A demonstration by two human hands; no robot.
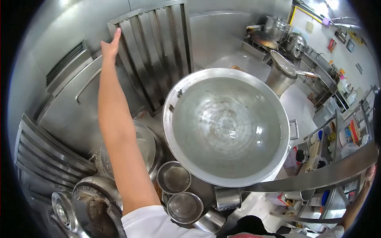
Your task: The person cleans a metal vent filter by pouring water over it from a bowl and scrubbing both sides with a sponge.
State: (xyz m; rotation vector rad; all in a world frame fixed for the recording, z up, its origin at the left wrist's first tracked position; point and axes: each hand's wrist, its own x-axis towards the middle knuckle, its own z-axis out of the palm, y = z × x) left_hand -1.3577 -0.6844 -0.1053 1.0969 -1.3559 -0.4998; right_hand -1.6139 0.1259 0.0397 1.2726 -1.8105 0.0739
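My left arm stretches up and to the left. My left hand [110, 48] is at the left edge of an upright ribbed steel baffle filter [156, 47], with one digit extended up along its edge and the other fingers mostly hidden. It looks closed on that edge. To the right of the filter stands a big round metal pot [171, 131], filled with greyish water. My right hand [371, 171] appears only partly at the far right, beside the end of a curved steel edge [317, 174]. Its fingers cannot be made out.
Another ribbed filter [51, 150] leans at the left. Small metal pots [174, 177] and a dirty wok-like vessel [93, 202] stand below. A tall pot with a strainer [281, 75] is behind the big one. Lidded pots [295, 44] sit on a stove; shelves [333, 198] line the right.
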